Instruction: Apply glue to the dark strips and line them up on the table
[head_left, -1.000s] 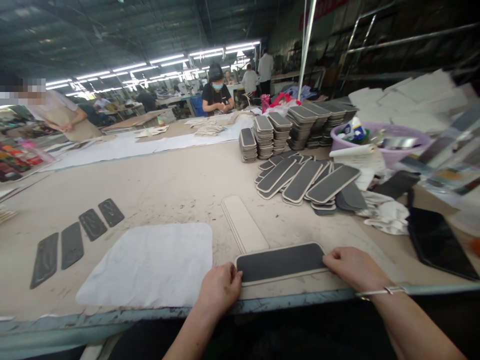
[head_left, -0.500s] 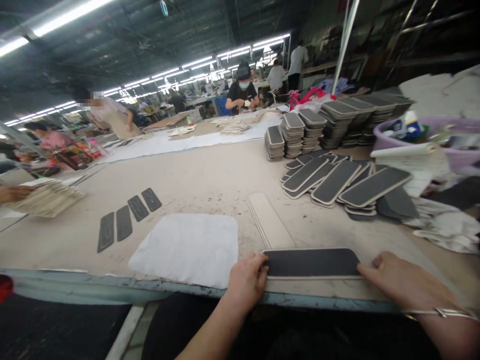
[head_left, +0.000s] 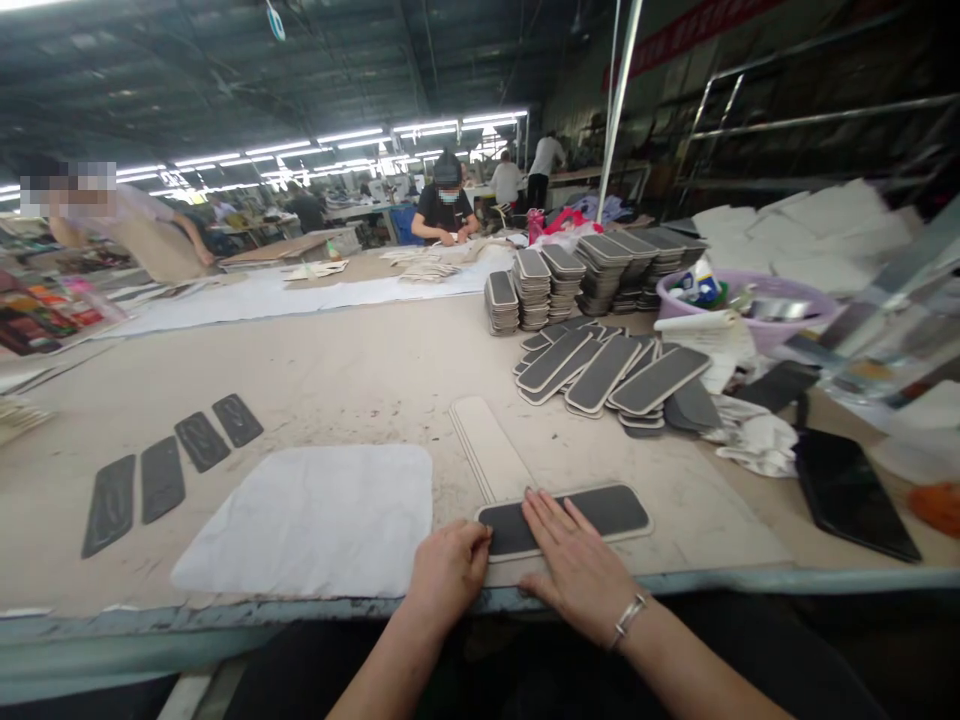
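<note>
A long dark grey panel with a pale border [head_left: 611, 512] lies near the table's front edge. My left hand [head_left: 451, 562] is closed, its thumb and fingertips pinching the panel's left end. Flat across the panel's middle rests my right hand [head_left: 574, 565], fingers stretched out, with a bracelet at its wrist. Just behind the panel is a small stack of cream strips [head_left: 487, 445], its near end touching or under the panel; I cannot tell which. A white sheet [head_left: 315, 520] lies to the left of my left hand. Beyond it, several small dark pieces [head_left: 161, 478] form a slanting row.
Loose bordered panels [head_left: 604, 372] are heaped at the right, with neat stacks of them [head_left: 532, 290] behind. A purple basin [head_left: 787, 325], a crumpled white cloth [head_left: 757, 435] and a black flat device [head_left: 851, 490] sit farther right. A co-worker [head_left: 444, 205] works across the table.
My right hand has left the panel's right end and now lies flat on its middle. My left hand stays at the left end. The view has turned to the right.
</note>
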